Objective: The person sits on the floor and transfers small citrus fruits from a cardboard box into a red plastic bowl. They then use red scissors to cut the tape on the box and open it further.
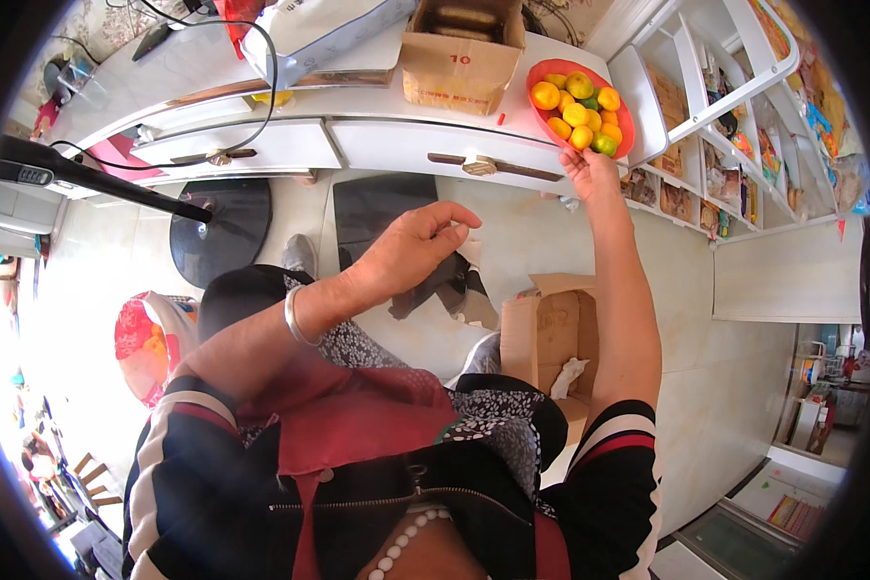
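A red plastic bowl (540,114) rests at the right end of the white cabinet top, heaped with orange and greenish citrus fruits (576,114). At the bowl's near rim is my right hand (593,174), its fingers closed on the edge; how far they reach underneath is hidden. My left hand (424,243) hovers over the floor in front of the drawers, palm inward. Its fingers are bent, with a small gap between thumb and index finger, and nothing shows in it. A silver bangle (295,315) circles the left wrist.
An open cardboard box (460,72) stands left of the bowl, near a small red object (501,119). White shelving (732,109) with packaged goods borders the right. Another open carton (522,341) sits on the floor. A black pole (116,185) crosses the left side.
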`<state>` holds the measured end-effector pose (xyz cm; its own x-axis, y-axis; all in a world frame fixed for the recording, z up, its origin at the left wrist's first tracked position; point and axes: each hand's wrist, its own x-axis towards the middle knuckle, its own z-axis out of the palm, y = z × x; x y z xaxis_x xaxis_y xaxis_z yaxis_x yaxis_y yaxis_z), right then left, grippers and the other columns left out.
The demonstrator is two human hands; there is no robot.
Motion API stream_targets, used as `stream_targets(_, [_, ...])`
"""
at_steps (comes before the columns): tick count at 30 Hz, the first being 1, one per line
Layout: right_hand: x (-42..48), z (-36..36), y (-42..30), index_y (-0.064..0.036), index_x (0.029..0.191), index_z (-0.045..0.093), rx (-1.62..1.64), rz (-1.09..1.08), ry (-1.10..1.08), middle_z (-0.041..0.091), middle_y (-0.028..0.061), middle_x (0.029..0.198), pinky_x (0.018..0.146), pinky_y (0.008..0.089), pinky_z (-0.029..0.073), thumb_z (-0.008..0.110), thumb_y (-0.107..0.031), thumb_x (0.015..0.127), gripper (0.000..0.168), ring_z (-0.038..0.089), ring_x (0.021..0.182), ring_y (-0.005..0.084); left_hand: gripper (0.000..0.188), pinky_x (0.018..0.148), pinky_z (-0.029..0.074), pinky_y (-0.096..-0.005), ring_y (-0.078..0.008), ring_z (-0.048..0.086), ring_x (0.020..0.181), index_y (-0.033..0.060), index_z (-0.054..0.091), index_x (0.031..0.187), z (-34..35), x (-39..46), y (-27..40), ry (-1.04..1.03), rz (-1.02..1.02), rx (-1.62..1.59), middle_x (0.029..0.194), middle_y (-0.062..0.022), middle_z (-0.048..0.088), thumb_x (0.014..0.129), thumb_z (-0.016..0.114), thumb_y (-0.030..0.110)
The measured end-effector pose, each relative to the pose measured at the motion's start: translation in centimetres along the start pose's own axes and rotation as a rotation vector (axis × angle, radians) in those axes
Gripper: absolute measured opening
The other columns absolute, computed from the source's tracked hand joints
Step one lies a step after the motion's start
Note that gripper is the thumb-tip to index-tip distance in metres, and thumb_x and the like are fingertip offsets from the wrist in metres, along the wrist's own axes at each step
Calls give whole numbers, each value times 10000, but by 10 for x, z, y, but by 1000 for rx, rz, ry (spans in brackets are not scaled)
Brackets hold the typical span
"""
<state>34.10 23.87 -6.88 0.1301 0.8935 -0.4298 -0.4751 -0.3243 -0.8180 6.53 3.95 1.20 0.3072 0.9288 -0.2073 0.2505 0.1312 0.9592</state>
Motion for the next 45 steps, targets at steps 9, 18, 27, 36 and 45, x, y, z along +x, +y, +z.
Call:
stream_targets(9, [1, -14, 12, -19, 1277, 280, 152, -177, -189, 476, 186, 1122, 871, 412, 462, 422, -79, 905, 404, 531, 1004, 289, 215, 625, 406, -174, -22, 455, 700, 54, 564, 1056, -13, 3, -9, 81, 58, -24, 779, 39, 528, 909, 440, 149])
stream_targets(18, [-194, 13, 46, -47, 1363, 239, -524, -9, -719, 427, 139, 1255, 906, 327, 385, 549, -371, 844, 686, 469, 1106, 224, 253, 644, 485, -257, -109, 527, 731, 51, 563, 1073, -12, -1, 4, 71, -188, -520, 867, -58, 562, 906, 436, 193])
stream_targets(27, [-273, 94, 67, -60, 1270, 345, -494, 29, -543, 495, 46, 1109, 853, 273, 407, 623, -221, 820, 553, 494, 1013, 136, 291, 610, 460, -251, -122, 501, 721, 61, 543, 1116, -14, -9, 18, -9, -115, -634, 867, -52, 534, 871, 479, 206])
stream_targets(36, [-258, 84, 47, -38, 1103, 459, -115, -284, -73, 561, 64, 990, 768, 291, 467, 507, -57, 848, 260, 564, 879, 156, 885, 981, 306, -381, -299, 329, 1218, 38, 211, 1368, -13, -8, 17, 104, 118, -59, 1294, -225, 355, 718, 684, 408])
stream_targets(45, [-281, 98, 67, -36, 1197, 474, -245, -212, -294, 535, 71, 1093, 908, 306, 341, 409, -487, 889, 551, 464, 1026, 158, 427, 779, 427, -249, -108, 525, 888, 35, 472, 1201, -23, -18, 7, -78, 144, -147, 1012, -40, 568, 823, 610, 177])
